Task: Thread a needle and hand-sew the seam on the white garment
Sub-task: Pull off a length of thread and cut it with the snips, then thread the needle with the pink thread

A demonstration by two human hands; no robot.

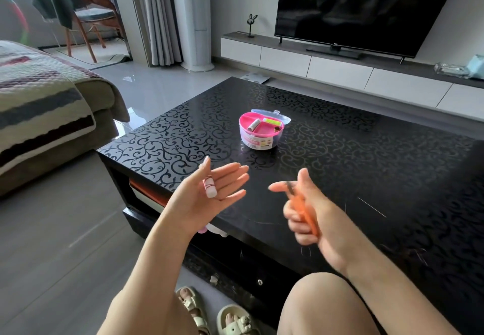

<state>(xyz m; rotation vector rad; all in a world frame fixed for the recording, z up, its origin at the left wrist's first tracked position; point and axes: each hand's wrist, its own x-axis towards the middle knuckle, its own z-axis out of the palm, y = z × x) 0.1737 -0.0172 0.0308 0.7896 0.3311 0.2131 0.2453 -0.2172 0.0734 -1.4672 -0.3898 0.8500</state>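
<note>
Thread spool (209,189), white with a few red windings, lies on the left hand (225,190), against the base of the thumb. That hand is palm up with fingers straight and spread flat, over the near left corner of the black patterned table (366,156). The right hand (311,219), blurred, has its fingers curled around orange scissors (305,211) above the table's near edge. A blanket-covered sofa (44,114) stands at the left. A round pink sewing box (260,130) sits open mid-table, well beyond both hands. A thin pale strand (372,207) lies right of the right hand; needle or thread, I cannot tell.
</note>
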